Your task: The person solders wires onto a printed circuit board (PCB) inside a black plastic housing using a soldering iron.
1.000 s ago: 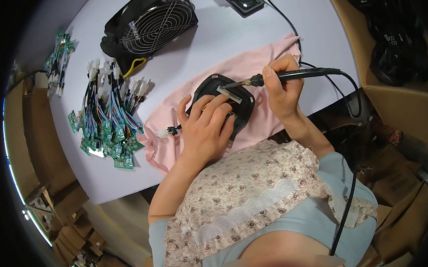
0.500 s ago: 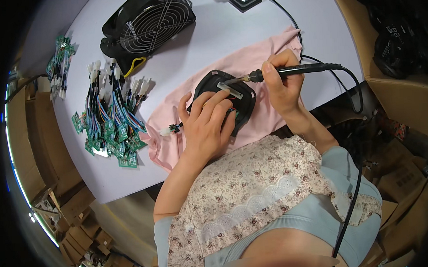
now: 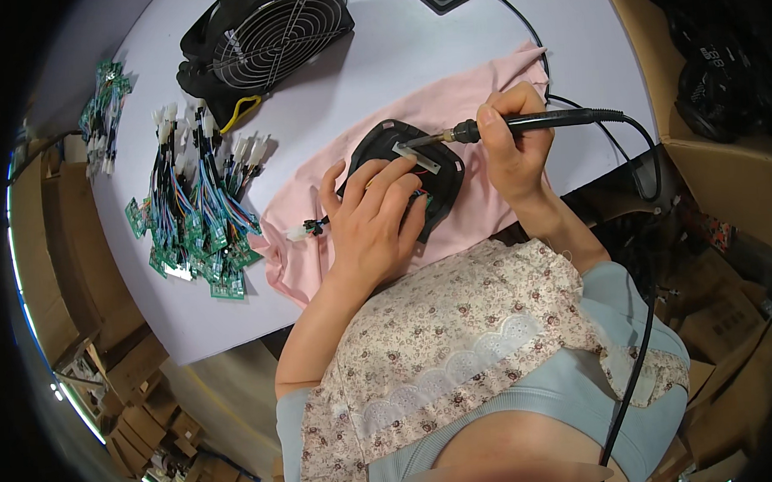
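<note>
A: Room and surface first?
B: Brown cartons (image 3: 135,416) are stacked low on your left; an open carton (image 3: 732,174) with black parts in it is at your right. Your pale tabletop (image 3: 429,45) carries a pink cloth (image 3: 480,215), a black fan (image 3: 278,41) beyond it, and a heap of wired green boards (image 3: 204,223) on the left.

A: And the piece itself?
B: The black shell (image 3: 449,180) lies on the cloth in front of you, open side up. Your left hand (image 3: 368,216) spreads over it; whether those fingers pinch anything, I cannot tell. Your right hand (image 3: 515,145) grips the soldering iron (image 3: 562,119) by its handle, pen-fashion.

A: How far along?
B: Partway, I judge. Done: the pale strip (image 3: 421,159) sits inside the shell. In hand: the iron's tip is at the strip's far-left end; contact is too small to confirm. Left: the shell is uncovered, and a white plug (image 3: 299,233) lies loose beside your left hand.
</note>
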Demonstrator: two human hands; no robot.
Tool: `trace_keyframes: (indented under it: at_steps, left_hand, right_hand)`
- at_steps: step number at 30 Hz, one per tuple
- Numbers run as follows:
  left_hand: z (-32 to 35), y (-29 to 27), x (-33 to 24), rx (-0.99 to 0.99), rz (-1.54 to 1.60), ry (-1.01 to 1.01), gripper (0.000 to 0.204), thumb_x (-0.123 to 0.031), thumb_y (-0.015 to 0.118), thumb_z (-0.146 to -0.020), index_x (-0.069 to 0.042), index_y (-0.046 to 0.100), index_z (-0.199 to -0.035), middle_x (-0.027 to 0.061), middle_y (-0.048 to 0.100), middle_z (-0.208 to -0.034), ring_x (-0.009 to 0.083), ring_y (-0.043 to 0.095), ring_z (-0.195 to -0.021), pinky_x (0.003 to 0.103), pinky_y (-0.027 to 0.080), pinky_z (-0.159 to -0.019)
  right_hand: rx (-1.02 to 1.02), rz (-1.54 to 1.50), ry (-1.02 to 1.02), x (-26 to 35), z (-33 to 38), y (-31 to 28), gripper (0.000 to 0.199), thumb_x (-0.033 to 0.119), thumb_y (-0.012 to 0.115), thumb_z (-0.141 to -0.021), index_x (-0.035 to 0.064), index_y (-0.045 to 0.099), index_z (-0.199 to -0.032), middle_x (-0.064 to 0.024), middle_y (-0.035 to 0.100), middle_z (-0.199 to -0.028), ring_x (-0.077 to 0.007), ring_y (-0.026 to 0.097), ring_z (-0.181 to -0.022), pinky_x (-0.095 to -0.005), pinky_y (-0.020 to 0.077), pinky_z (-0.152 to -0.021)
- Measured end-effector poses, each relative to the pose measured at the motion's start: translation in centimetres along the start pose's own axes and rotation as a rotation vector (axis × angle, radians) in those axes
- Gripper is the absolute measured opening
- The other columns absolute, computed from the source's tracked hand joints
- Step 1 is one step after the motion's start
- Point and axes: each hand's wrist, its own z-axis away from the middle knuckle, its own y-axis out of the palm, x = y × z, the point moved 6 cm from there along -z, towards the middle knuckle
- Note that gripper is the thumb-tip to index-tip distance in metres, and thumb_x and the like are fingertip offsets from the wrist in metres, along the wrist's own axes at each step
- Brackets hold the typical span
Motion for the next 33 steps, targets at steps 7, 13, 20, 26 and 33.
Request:
trace_keyframes:
  at_steps: [7,13,20,26,33]
  left_hand:
    - [0.0,-0.1,0.0,0.000,-0.001,0.001,0.021,-0.018,0.075,-0.083,-0.011,0.066,-0.101,0.0025,0.069,-0.122,0.0232,0.060,-0.116,0.048,0.028,-0.112]
    - [0.0,0.0,-0.1,-0.005,-0.004,0.011,0.021,-0.017,0.074,-0.083,-0.011,0.066,-0.101,0.0025,0.069,-0.122,0.0231,0.059,-0.117,0.048,0.027,-0.112]
    - [0.1,0.1,-0.1,-0.032,-0.017,0.032,0.023,-0.017,0.073,-0.084,-0.011,0.065,-0.104,0.0015,0.067,-0.121,0.0213,0.059,-0.114,0.049,0.027,-0.111]
    - [0.2,0.1,0.0,-0.039,-0.024,0.021,0.023,-0.017,0.072,-0.084,-0.012,0.064,-0.105,0.0009,0.067,-0.122,0.0211,0.059,-0.114,0.049,0.027,-0.111]
    - [0.2,0.4,0.2,-0.028,-0.015,0.037,0.021,-0.017,0.071,-0.084,-0.012,0.063,-0.103,0.0010,0.067,-0.123,0.0215,0.059,-0.116,0.049,0.027,-0.112]
  right_hand:
    - [0.004,-0.016,0.021,0.1,0.0,0.1,0.020,0.005,0.065,-0.095,0.0045,0.049,-0.084,0.0024,0.050,-0.071,-0.0029,0.040,-0.061,-0.0221,0.0356,-0.053]
    - [-0.003,-0.031,0.032,-0.1,0.3,-0.1,0.020,0.005,0.065,-0.095,0.0047,0.049,-0.083,0.0029,0.049,-0.071,-0.0027,0.039,-0.060,-0.0219,0.0347,-0.053]
    - [0.000,0.061,0.022,0.7,0.2,-0.5,0.018,0.007,0.059,-0.097,0.0060,0.044,-0.087,0.0005,0.047,-0.068,-0.0043,0.039,-0.060,-0.0222,0.0348,-0.055]
    - [-0.119,-0.192,0.081,0.4,1.4,-3.1,0.018,0.007,0.059,-0.095,0.0047,0.044,-0.086,0.0006,0.047,-0.070,-0.0055,0.039,-0.062,-0.0240,0.0355,-0.057]
    - [-0.139,-0.181,0.078,0.2,2.7,-3.8,0.019,0.005,0.058,-0.096,0.0052,0.042,-0.085,-0.0007,0.046,-0.068,-0.0063,0.037,-0.061,-0.0243,0.0332,-0.056]
